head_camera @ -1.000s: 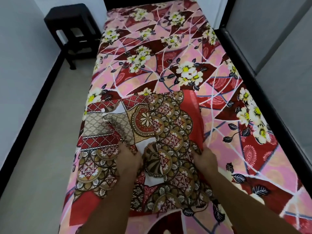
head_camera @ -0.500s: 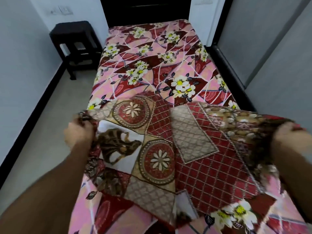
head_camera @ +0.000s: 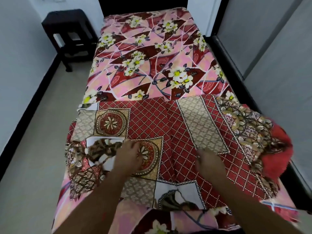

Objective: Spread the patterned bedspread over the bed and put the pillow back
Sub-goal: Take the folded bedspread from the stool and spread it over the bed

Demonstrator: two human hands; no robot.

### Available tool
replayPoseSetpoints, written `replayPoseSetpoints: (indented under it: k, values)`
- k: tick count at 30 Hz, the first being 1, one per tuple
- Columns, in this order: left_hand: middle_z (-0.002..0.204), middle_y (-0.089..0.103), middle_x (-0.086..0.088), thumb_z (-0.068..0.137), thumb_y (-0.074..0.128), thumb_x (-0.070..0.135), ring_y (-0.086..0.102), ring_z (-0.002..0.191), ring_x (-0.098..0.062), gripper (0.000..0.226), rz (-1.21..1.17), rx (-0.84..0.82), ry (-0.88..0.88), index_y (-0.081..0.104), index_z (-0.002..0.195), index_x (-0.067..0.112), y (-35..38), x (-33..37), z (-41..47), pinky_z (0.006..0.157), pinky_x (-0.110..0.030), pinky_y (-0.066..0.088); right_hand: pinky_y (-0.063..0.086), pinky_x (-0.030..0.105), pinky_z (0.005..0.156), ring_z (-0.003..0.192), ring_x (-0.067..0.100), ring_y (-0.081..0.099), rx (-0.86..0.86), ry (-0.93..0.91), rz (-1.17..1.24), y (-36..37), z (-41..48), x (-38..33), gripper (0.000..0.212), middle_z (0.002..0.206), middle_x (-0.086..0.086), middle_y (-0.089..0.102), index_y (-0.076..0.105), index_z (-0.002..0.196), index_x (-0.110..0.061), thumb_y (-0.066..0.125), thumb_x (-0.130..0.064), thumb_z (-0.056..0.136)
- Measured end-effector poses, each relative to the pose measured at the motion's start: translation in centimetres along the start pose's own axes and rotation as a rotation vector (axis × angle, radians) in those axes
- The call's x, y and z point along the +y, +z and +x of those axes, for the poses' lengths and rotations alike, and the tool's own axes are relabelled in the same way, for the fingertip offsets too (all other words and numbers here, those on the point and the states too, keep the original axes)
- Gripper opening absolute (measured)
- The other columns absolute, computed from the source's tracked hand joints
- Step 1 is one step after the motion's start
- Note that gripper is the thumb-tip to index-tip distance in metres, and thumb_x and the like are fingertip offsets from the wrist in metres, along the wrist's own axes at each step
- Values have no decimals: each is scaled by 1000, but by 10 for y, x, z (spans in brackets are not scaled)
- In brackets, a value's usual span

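Observation:
The patterned bedspread [head_camera: 168,125], red lattice with beige panels and round medallions, lies partly unfolded across the near half of the bed [head_camera: 152,53]. Its left end [head_camera: 94,152] is bunched and its right end [head_camera: 263,137] hangs crumpled over the bed's side. My left hand [head_camera: 130,156] rests on a medallion beside the bunched part, fingers curled into the cloth. My right hand [head_camera: 207,161] pinches a fold near the middle. The far half of the bed shows only the pink floral sheet. No pillow is in view.
A black stool [head_camera: 67,32] stands on the floor at the far left beside the bed. A dark headboard [head_camera: 141,4] closes the far end. Grey wall panels [head_camera: 270,48] run close along the right side, and a strip of floor [head_camera: 42,132] runs along the left.
The folded bedspread was lifted and pulled wide apart, then laid down across the bed. Both hands have come back from the outer edges to its middle.

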State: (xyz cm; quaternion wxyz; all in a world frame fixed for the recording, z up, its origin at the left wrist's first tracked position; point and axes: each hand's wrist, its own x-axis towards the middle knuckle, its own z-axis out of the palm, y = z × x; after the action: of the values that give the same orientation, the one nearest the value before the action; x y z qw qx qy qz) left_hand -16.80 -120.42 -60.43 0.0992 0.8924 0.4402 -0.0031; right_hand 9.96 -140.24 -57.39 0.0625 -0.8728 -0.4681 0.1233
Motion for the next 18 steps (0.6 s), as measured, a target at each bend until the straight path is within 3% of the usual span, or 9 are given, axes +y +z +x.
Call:
replayPoseSetpoints:
  k: [3, 5, 7, 11, 14, 18]
  values:
    - [150, 39, -7, 91, 46, 44, 36, 138, -29, 62, 25, -132, 215, 37, 148, 22, 13, 56, -13, 108, -50, 38, 52, 35, 88, 108, 21, 57, -222, -216, 152, 28, -16, -60, 34, 117, 1, 56, 57, 128, -22, 51, -33, 98]
    - [150, 39, -4, 95, 41, 38, 34, 138, -26, 59, 35, -170, 175, 30, 151, 25, 12, 64, -10, 110, -48, 36, 49, 36, 97, 118, 22, 53, -310, -240, 227, 42, -15, -80, 46, 131, 2, 51, 47, 144, -24, 50, -33, 99]
    - [144, 46, -3, 93, 45, 34, 40, 132, -25, 58, 83, -160, 86, 33, 149, 24, 10, 60, -7, 107, -45, 37, 49, 37, 96, 117, 23, 54, -316, -250, 244, 53, -9, -89, 47, 131, 0, 51, 48, 144, -26, 48, -33, 98]
    - [130, 53, -10, 90, 50, 32, 48, 120, -31, 47, 129, -26, -229, 48, 134, 18, 3, 9, -2, 93, -43, 46, 52, 34, 78, 95, 19, 59, -108, -276, 201, 60, 11, -90, 28, 107, -2, 58, 62, 120, -24, 47, -33, 99]
    - [133, 51, -19, 87, 57, 35, 48, 120, -39, 49, 86, 62, -533, 53, 131, 14, 7, -36, -5, 90, -48, 47, 53, 35, 71, 89, 20, 59, 31, -319, 128, 59, 34, -101, 27, 103, 0, 59, 61, 120, -21, 47, -33, 100]
    - [143, 39, -29, 75, 67, 43, 36, 131, -46, 78, -64, 220, -998, 41, 139, 6, 13, -89, -13, 101, -62, 36, 54, 37, 70, 87, 24, 64, 46, -368, 144, 59, 72, -146, 25, 101, 1, 65, 60, 117, -20, 47, -34, 101]
